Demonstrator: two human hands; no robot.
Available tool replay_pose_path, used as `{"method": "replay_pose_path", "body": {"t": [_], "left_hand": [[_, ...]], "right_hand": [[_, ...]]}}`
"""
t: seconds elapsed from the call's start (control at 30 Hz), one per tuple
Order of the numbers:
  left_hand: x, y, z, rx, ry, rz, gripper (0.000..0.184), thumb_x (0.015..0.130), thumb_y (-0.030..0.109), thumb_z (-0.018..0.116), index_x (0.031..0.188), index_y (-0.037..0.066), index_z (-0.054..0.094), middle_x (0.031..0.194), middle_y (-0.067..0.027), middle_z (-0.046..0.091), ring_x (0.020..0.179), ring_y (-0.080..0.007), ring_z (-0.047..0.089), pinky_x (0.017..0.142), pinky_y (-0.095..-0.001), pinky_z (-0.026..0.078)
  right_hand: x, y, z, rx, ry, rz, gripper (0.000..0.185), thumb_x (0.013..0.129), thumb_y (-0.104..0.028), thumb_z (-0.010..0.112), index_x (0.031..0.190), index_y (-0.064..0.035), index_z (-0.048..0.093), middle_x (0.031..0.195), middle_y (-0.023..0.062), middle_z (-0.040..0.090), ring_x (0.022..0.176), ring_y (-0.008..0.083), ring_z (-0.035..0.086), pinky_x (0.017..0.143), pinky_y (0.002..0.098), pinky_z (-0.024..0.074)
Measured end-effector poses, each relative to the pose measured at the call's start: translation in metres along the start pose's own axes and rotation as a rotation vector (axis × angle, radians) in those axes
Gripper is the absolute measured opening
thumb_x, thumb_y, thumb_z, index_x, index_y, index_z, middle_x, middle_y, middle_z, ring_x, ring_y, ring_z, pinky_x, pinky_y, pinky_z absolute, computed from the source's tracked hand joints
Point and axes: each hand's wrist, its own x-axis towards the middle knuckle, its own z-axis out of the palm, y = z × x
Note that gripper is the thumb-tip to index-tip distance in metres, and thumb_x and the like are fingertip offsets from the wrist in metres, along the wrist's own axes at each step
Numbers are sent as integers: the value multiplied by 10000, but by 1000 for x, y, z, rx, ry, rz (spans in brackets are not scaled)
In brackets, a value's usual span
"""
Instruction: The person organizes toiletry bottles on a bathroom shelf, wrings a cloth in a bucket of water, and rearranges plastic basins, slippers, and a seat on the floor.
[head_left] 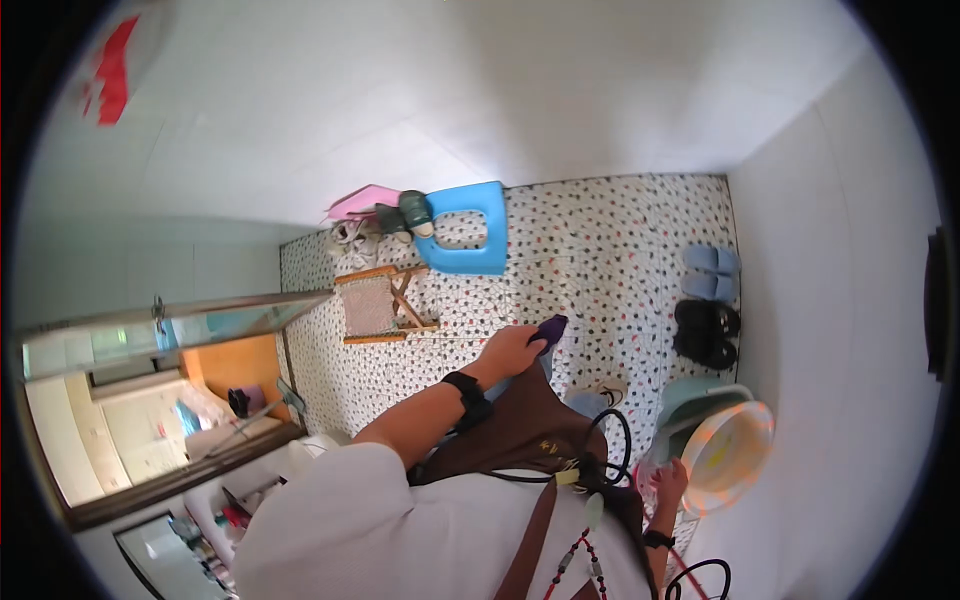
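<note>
My left hand (515, 350), with a black band on its wrist, grips a small dark purple cloth item (549, 333) in front of my brown apron (515, 430). At the lower right my right hand (670, 483) is beside the near rim of a pale basin with an orange pattern (735, 455). Its fingers are loosely bent and apart, and I make out nothing held in them. Under and behind the basin is a grey-green tub (680, 405).
On the speckled floor are a blue plastic seat (492, 230), a folding stool (370, 307), dark green shoes (415, 212), light shoes (350, 240), blue slippers (711, 273) and black sandals (706, 333). A framed glass door or window (150, 400) stands at left. White walls surround the floor.
</note>
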Motion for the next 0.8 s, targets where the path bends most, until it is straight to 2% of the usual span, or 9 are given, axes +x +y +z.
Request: {"method": "replay_pose_path", "body": {"t": [0.17,0.3,0.47,0.53,0.6,0.63,0.67,0.73,0.8], "left_hand": [[7,7,-72,-130,116,58,282,801,309,549,776,29,578,727,-186,590,735,-391,559,651,-471,431],[4,4,-110,-176,230,123,246,809,273,565,793,29,590,703,-194,580,708,-383,565,625,-442,439],[-1,14,-127,-306,290,219,280,808,255,575,931,7,614,784,-199,602,774,-378,578,672,-426,462],[-9,23,-127,-354,308,277,276,810,238,570,957,8,612,820,-193,605,800,-370,578,685,-416,464],[-16,27,-132,-358,323,259,262,810,222,568,960,11,611,828,-184,606,799,-359,581,687,-408,462],[-17,24,-130,-384,336,246,249,805,230,576,926,15,616,821,-186,606,800,-365,576,681,-418,457],[-20,22,-133,-412,346,228,240,800,238,584,891,20,622,814,-188,607,801,-371,572,675,-428,452],[-29,12,-138,-426,282,146,226,803,229,581,886,22,614,804,-196,598,782,-377,567,662,-419,447],[-37,1,-137,-577,436,51,219,807,227,577,869,19,603,789,-205,588,755,-376,564,644,-412,439]], "right_hand": [[15,-142,142,-311,-279,-169,391,774,-77,529,1155,7,500,736,80,577,541,137,564,446,260,477],[5,-228,235,-404,-445,-413,385,807,-111,555,1166,10,489,725,85,588,571,131,569,475,238,452],[-35,-293,327,-516,-757,-278,432,872,-284,528,1199,-8,470,859,77,607,721,145,600,570,269,482],[-41,-299,350,-385,-992,-119,409,893,-282,493,1200,-12,469,906,87,612,766,177,620,586,292,502],[-42,-296,364,-353,-1166,-216,375,906,-277,476,1174,-16,492,963,99,613,824,208,629,608,310,521],[-35,-297,373,-309,-1192,-44,348,894,-260,495,1146,-21,515,1009,110,606,840,218,630,623,326,532],[-37,-295,382,-487,-1219,-335,310,886,-236,508,1114,-27,537,990,92,612,817,198,629,611,309,527],[-36,-293,397,-319,-1196,-83,265,876,-214,520,1062,-33,575,891,68,634,731,162,626,585,272,510],[-34,-298,412,-481,-1229,-89,241,870,-207,527,1025,-35,593,832,55,636,685,148,617,568,254,498]]}}
